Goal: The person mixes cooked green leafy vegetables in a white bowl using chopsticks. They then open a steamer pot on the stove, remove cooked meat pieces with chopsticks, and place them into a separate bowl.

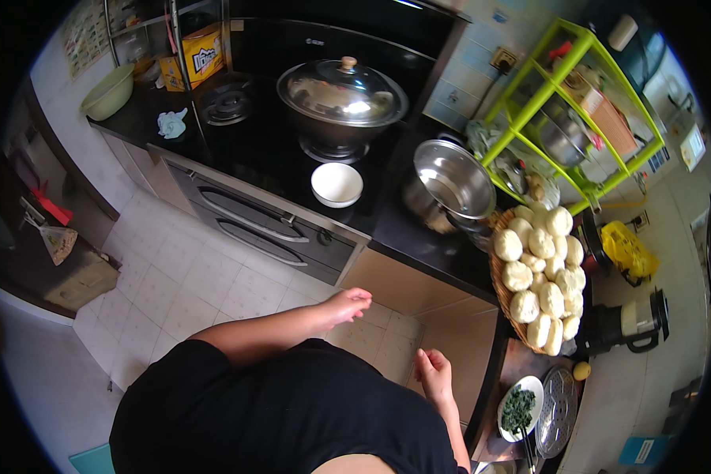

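My left hand [347, 306] hangs in front of my body above the floor, its fingers loosely curled together with nothing seen in them. My right hand [434, 373] is held near the counter's edge on the right, fingers also curled in, and no object shows in it. Neither hand touches anything. Ahead of them a white bowl [336, 186] stands at the stove's front edge. Behind the bowl sits a lidded wok [344, 99] on a burner. A steel pot [453, 180], lid off, is to the right, beside a woven basket [498, 276] piled with several pale buns [551, 299].
On the right counter lie an oval dish of chopped greens [518, 409] and a perforated steamer plate [557, 407]. A green rack [521, 118] holds pots. At the back left are a green basin [109, 93], a yellow box [201, 57] and a crumpled cloth [172, 123].
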The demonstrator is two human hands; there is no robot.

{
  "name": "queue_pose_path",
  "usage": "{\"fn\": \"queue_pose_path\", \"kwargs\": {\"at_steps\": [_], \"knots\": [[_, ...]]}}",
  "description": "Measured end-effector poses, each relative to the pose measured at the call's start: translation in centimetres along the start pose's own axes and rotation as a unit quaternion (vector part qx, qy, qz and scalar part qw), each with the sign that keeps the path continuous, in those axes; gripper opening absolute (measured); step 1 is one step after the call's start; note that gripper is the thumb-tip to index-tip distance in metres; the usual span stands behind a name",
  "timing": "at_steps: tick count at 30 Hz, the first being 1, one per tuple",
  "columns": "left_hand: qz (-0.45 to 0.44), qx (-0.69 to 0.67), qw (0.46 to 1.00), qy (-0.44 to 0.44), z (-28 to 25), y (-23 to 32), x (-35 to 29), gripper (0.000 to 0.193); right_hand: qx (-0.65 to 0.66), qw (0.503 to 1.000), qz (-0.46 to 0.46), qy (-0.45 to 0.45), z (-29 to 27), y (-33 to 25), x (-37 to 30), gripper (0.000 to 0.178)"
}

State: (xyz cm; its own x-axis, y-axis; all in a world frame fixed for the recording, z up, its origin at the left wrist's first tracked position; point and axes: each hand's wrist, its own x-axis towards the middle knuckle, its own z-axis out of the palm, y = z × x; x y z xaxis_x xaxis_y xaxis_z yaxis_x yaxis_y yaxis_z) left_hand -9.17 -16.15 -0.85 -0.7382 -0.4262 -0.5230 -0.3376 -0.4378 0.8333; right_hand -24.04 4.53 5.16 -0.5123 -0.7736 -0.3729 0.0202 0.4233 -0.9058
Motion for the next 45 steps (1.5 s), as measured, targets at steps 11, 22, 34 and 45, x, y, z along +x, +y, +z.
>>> {"fn": "queue_pose_path", "kwargs": {"at_steps": [11,22,34,45], "knots": [[0.019,-0.146,0.973,0.18,-21.1,-0.2,-3.0,0.035,-0.175,0.943,-0.281,-0.033,15.8,-23.1,20.3,0.019],[-0.007,-0.252,0.931,0.263,-24.9,-1.5,-3.4,0.04,-0.487,0.774,-0.386,0.118,22.3,-39.8,40.9,0.036],[0.021,-0.262,0.913,0.312,-27.2,1.2,-1.6,0.033,-0.52,0.793,-0.315,-0.036,25.1,-44.6,47.2,0.033],[0.005,-0.285,0.912,0.295,-28.0,1.0,1.4,0.035,-0.416,0.852,-0.314,-0.054,17.7,-51.7,47.2,0.035]]}}
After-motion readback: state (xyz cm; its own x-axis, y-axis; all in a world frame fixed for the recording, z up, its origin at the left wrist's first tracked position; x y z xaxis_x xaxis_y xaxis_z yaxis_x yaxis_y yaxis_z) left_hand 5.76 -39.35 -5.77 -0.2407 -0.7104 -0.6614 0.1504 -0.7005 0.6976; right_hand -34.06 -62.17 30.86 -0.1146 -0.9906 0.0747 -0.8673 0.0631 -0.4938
